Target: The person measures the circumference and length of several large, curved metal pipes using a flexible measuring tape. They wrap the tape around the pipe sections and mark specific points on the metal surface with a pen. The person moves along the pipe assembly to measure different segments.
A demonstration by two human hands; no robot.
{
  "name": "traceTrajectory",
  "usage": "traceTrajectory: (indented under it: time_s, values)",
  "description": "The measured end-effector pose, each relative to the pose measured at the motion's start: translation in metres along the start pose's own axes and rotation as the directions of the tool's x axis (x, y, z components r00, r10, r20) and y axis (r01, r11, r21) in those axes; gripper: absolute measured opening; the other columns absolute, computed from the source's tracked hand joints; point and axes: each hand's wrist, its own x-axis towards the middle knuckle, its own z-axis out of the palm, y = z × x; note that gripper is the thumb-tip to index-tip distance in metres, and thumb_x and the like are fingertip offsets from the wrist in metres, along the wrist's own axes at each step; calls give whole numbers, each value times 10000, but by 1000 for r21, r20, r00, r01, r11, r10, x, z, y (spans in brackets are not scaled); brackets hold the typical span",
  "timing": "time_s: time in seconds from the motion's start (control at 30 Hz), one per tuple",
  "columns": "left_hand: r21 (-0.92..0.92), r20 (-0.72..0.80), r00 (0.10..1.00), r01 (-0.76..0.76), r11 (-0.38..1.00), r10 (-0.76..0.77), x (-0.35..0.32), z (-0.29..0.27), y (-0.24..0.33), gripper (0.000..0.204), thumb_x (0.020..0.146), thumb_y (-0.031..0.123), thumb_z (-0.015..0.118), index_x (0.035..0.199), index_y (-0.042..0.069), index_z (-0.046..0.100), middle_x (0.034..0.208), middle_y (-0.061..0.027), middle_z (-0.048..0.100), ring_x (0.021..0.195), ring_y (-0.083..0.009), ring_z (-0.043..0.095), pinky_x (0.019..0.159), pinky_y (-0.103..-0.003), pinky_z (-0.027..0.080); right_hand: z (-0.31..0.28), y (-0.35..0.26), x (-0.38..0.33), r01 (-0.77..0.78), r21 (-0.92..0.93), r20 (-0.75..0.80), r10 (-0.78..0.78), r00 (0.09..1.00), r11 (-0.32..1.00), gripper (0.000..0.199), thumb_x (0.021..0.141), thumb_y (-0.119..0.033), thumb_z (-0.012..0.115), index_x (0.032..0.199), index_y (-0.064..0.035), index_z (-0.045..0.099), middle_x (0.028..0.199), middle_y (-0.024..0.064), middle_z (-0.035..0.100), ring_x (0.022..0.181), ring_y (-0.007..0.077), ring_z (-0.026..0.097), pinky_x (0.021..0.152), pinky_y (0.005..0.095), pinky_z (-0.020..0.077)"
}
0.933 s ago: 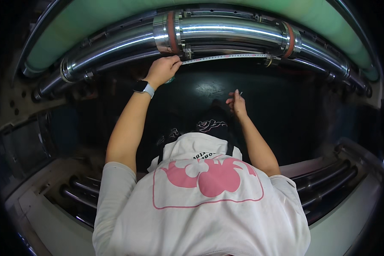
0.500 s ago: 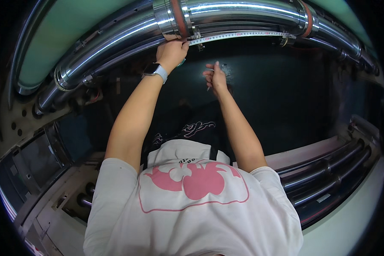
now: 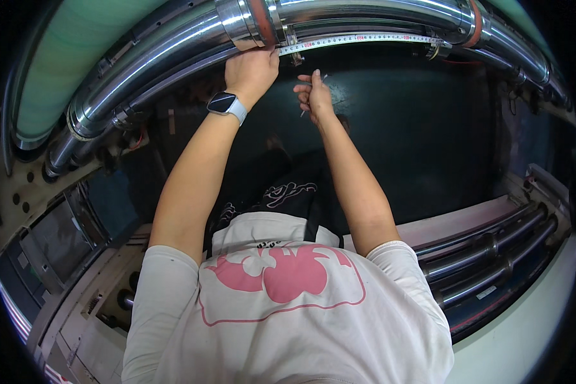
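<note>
My left hand [image 3: 251,72], a watch [image 3: 223,103] on its wrist, is closed at the near end of a tape measure [image 3: 358,40]. The white blade runs out to the right along the underside of a shiny metal roller [image 3: 371,13]. Its far end meets a small metal clamp [image 3: 436,48] on a thinner bar. The tape's case is hidden by the hand. Lower and to the right, my right hand [image 3: 317,96] is apart from the tape, fingers curled round a thin pale stick [image 3: 303,114], of which only the ends show; its exact kind is unclear.
Metal collars with orange rings [image 3: 260,19] sit on the roller. A wide pale green cylinder [image 3: 57,70] curves along the upper left. Several dark rollers [image 3: 486,269] lie in a frame at lower right. A machine side plate [image 3: 19,185] with holes stands at left.
The view has shifted slightly, so the roller and tape sit higher in the picture. Both hands keep their holds; my right hand appears a little closer to the left hand.
</note>
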Motion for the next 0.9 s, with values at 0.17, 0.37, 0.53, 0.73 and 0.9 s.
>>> traceTrajectory:
  time_s: [0.17, 0.37, 0.53, 0.73, 0.9]
  values:
    - [40, 11, 1000, 3, 999, -4, 0, 1, 0, 296, 848, 328, 444, 790, 110, 635, 673, -134, 607, 657, -328, 589, 588, -421, 468, 5, -21, -3, 192, 51, -50, -190, 981, 980, 438, 906, -452, 357, 967, -48, 517, 630, 20, 520, 406, 60, 335, 350, 206, 243]
    - [17, 13, 998, -66, 998, 66, 0, 1, -5, 278, 855, 314, 439, 832, 111, 628, 710, -144, 610, 672, -324, 591, 590, -422, 470, 12, -83, -8, 469, 237, -81, -464, 882, 851, 280, 883, -318, 500, 728, -91, 449, 596, 18, 456, 409, 63, 320, 354, 194, 224]
    - [29, 68, 996, -59, 998, 57, 1, -3, -4, 273, 859, 306, 431, 874, 120, 630, 744, -148, 614, 698, -320, 593, 609, -421, 472, 8, -93, 0, 506, 268, -141, -486, 862, 820, 249, 858, -218, 558, 690, -83, 434, 567, 13, 447, 395, 62, 319, 346, 198, 210]
    - [11, 60, 996, -59, 998, 58, -1, 0, -5, 287, 861, 325, 429, 888, 124, 632, 750, -140, 617, 700, -315, 594, 612, -418, 474, 6, -92, -1, 492, 281, -126, -477, 870, 824, 246, 856, -202, 559, 682, -79, 436, 558, 12, 450, 382, 55, 314, 343, 195, 206]
    - [8, 84, 996, -35, 999, 34, 2, -3, 0, 325, 859, 367, 438, 901, 113, 637, 767, -139, 621, 712, -311, 592, 616, -404, 471, 6, -92, -1, 487, 286, -127, -471, 873, 826, 231, 858, -195, 555, 694, -76, 443, 564, 14, 458, 377, 51, 306, 341, 194, 204]
